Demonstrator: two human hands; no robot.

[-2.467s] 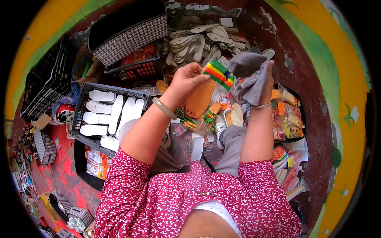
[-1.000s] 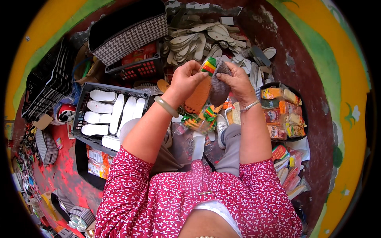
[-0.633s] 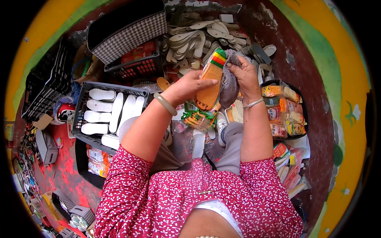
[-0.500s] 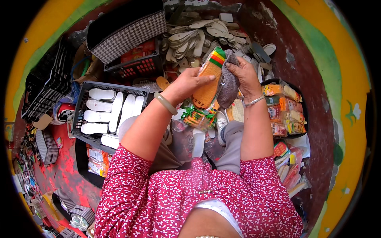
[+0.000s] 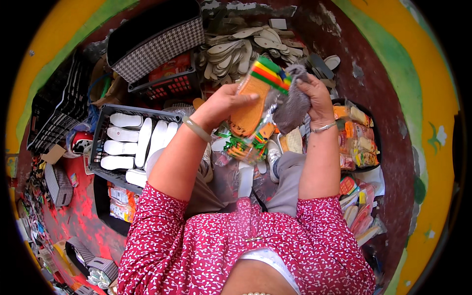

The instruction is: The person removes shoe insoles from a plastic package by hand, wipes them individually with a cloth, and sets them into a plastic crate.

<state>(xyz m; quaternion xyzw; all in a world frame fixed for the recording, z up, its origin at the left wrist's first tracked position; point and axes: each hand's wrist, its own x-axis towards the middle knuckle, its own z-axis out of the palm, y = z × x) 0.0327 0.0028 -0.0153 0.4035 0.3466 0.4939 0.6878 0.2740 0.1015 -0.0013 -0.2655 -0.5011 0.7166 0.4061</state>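
My left hand (image 5: 227, 104) is closed on an orange insole (image 5: 249, 117) in a clear packet whose top band is green, yellow and red. Its thumb lies across the front of the insole. Beside it, my right hand (image 5: 318, 97) grips a grey fuzzy cloth (image 5: 293, 107), bunched at the top and hanging against the packet's right edge. Below both hands, between my knees, lies a cluster of green and orange printed packets (image 5: 246, 147), partly blurred. A pale yellow insole (image 5: 294, 141) sits right of them, near my shoe.
On the left stands a dark crate (image 5: 101, 174) of white insoles. Loose pale insoles (image 5: 231, 56) are heaped ahead, beside a houndstooth box (image 5: 164, 46) on another crate. A black tub (image 5: 377, 142) at right holds packaged goods; more packets (image 5: 361, 206) lie nearer me.
My right hand and the grey cloth have moved right and slightly down. My left hand has shifted a little left with the packet, showing more of its striped band.
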